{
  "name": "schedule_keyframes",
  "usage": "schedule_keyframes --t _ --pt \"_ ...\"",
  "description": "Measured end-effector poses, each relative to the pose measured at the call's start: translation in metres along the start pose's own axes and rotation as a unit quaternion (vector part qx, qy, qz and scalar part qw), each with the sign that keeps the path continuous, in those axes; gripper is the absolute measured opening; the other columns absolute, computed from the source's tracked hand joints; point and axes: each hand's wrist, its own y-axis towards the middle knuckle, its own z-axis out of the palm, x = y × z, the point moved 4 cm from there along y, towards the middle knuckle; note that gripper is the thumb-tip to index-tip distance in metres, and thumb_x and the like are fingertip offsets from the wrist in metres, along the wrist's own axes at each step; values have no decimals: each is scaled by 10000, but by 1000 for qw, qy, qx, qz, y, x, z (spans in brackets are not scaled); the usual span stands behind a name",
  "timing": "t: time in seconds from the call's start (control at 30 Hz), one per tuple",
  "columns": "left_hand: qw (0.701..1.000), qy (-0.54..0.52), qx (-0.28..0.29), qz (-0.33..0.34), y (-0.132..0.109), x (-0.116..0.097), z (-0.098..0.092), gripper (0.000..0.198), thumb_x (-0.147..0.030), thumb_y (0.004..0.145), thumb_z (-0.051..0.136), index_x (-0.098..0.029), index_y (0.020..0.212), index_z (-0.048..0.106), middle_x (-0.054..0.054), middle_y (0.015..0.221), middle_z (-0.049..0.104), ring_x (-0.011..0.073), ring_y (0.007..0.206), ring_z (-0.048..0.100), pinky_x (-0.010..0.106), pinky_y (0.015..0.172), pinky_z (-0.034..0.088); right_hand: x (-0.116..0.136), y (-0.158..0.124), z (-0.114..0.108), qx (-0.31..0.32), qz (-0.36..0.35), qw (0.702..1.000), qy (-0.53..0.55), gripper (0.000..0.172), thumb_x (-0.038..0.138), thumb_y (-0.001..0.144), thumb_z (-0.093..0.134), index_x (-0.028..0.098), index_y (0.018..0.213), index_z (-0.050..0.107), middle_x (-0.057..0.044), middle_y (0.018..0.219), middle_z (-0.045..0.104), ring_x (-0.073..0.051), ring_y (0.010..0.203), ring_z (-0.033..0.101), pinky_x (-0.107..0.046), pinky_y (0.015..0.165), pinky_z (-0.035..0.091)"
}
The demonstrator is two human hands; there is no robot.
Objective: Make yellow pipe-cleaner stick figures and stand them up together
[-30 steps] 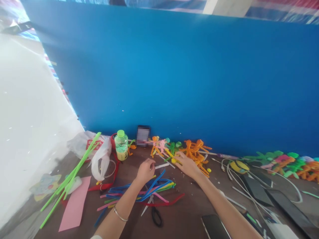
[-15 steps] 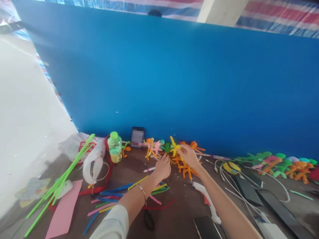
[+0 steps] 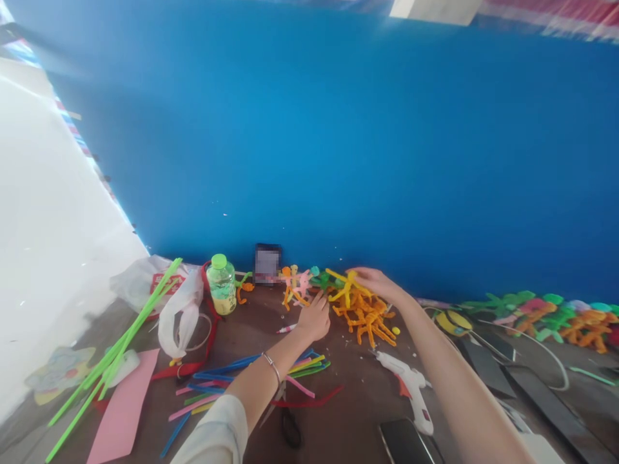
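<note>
My left hand [image 3: 314,320] rests on the table with its fingers stretched forward, at the near edge of a small green fuzzy pipe-cleaner figure [image 3: 321,280]. Its fingertips partly overlap that figure. My right hand [image 3: 377,283] reaches over the back of a heap of orange pipe-cleaner figures [image 3: 367,317], fingers extended. A yellow pipe-cleaner figure [image 3: 344,287] lies across the heap's left side, touching or close to my right fingertips; the thumb is hidden. Pink and orange figures [image 3: 298,283] sit left of the green one.
Loose coloured pipe cleaners [image 3: 227,374] lie before my left arm, near black-handled scissors [image 3: 290,428]. A white glue gun [image 3: 409,386] and a phone [image 3: 406,441] are at front right. A green-capped bottle [image 3: 222,287] stands at left; more figures [image 3: 556,316] line the far right.
My right hand has shifted slightly right, from a pinch on the yellow figure to extended fingers. The yellow figure now lies lower across the orange heap. My left hand has barely moved.
</note>
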Motion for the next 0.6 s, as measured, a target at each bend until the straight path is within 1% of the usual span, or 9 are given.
schedule_keyframes --t 0.13,0.23,0.3,0.4,0.5,0.57,0.6 --pt "1000 3 10 17 0 -2 -3 394 -208 794 348 -30 1117 485 195 1248 445 252 1294 219 399 1010 298 -6 11 18 -52 -15 997 -52 303 326 763 521 181 1015 604 -97 1007 646 -201 857 621 -308 696 507" --pt "1000 -3 8 17 0 -2 -8 344 -195 784 366 -42 1056 512 187 1188 486 249 1260 288 362 1009 308 -8 14 26 -87 -12 993 -73 295 299 738 543 156 992 592 -105 937 653 -195 785 624 -314 671 502" --pt "1000 -4 6 16 0 -3 -12 343 -193 779 371 -47 1057 511 175 1177 493 248 1235 327 341 1010 310 -7 12 28 -120 -10 989 -91 297 295 729 544 154 988 583 -107 935 643 -201 775 613 -344 696 490" --pt "1000 -6 8 18 0 -5 -18 359 -185 771 380 -28 1070 502 187 1201 473 251 1227 336 331 1014 305 -3 4 27 -168 -11 979 -115 331 287 709 550 139 1005 569 -126 981 613 -227 825 589 -400 765 456" --pt "999 -26 22 26 -2 -11 -26 341 -154 770 373 -16 1045 519 203 1176 495 241 1214 357 324 1011 303 8 -9 20 -196 -19 973 -120 339 285 724 525 129 1023 559 -135 1007 595 -219 810 585 -398 765 453" --pt "996 -57 54 40 -6 -17 -34 300 -150 779 357 -60 985 556 172 1080 562 223 1141 441 316 965 351 24 -22 11 -229 -32 967 -105 309 295 755 491 145 1016 562 -123 1006 600 -195 758 592 -373 725 468" --pt "993 -80 77 47 -11 -19 -39 279 -165 786 355 -99 947 573 142 1019 594 208 1065 501 307 917 390 34 -31 5 -258 -42 961 -90 292 305 766 485 154 1001 570 -111 981 612 -187 734 595 -360 704 475"
